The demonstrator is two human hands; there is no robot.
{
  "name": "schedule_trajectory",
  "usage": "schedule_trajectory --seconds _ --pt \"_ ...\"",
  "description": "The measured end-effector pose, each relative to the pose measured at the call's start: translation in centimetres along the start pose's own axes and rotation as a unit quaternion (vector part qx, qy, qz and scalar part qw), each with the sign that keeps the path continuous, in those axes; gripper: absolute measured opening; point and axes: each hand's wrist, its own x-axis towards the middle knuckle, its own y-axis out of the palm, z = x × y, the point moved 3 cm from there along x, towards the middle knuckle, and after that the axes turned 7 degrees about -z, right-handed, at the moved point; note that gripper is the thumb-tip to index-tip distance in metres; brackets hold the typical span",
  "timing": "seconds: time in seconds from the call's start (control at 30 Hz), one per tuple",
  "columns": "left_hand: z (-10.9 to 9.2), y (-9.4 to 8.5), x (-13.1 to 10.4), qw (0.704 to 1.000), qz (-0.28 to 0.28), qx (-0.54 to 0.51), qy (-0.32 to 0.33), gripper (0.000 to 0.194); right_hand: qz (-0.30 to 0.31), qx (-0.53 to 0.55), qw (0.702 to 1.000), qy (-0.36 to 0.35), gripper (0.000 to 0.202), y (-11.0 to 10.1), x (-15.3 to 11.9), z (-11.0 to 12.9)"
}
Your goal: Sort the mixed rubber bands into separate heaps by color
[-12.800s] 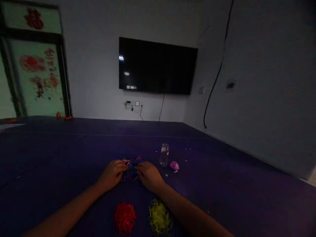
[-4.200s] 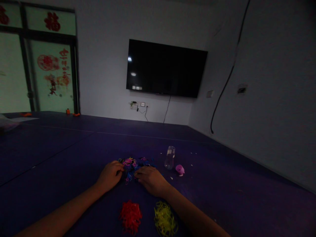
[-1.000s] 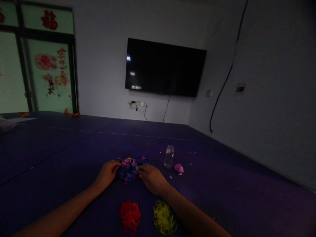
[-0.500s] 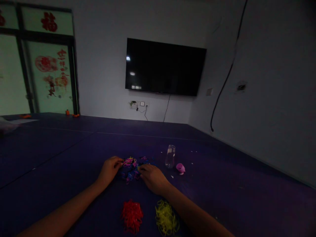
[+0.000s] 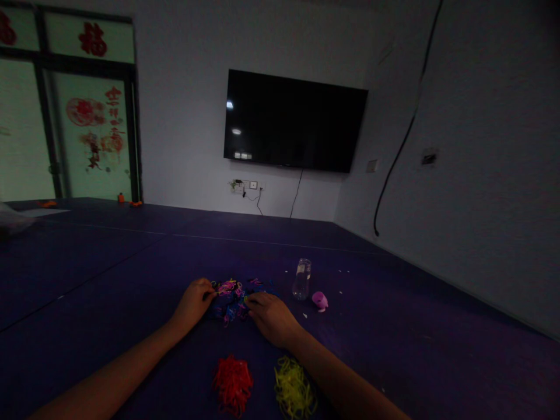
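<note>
A mixed pile of small rubber bands [image 5: 230, 289], pink, blue, black and a few yellow, lies between my two hands. At its left edge my left hand [image 5: 195, 300] is closed in a pinch, a thin yellowish band showing at the fingertips. My right hand [image 5: 271, 315] reaches in from the right, palm down, its fingertips pressed together on a yellow band at the pile's edge. Nearer to me are a heap of red rubber bands [image 5: 233, 385] and, under my right forearm's side, a heap of yellow rubber bands [image 5: 294, 388].
Beyond my right hand stands a clear bottle [image 5: 301, 280], with a pink cap-like piece [image 5: 320, 301] beside it. White scraps dot the purple tabletop [image 5: 376, 338]. At the far left lies a plastic bag [image 5: 13, 220]. A television [image 5: 295, 121] hangs on the wall.
The view has shifted slightly. My left hand's fingertips have drawn a little left from the pile; my right hand stays almost in place.
</note>
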Motion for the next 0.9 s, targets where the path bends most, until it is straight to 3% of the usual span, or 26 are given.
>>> schedule_trajectory --seconds 0.5,0.9 --pt "-0.17 -0.08 -0.03 0.992 0.051 0.111 0.032 0.025 -0.022 -0.023 0.999 0.013 0.029 0.03 0.08 0.02" --pt "-0.08 0.01 0.02 0.983 0.07 0.167 0.012 0.022 0.0 -0.001 1.0 0.019 0.031 -0.2 0.17 0.09"
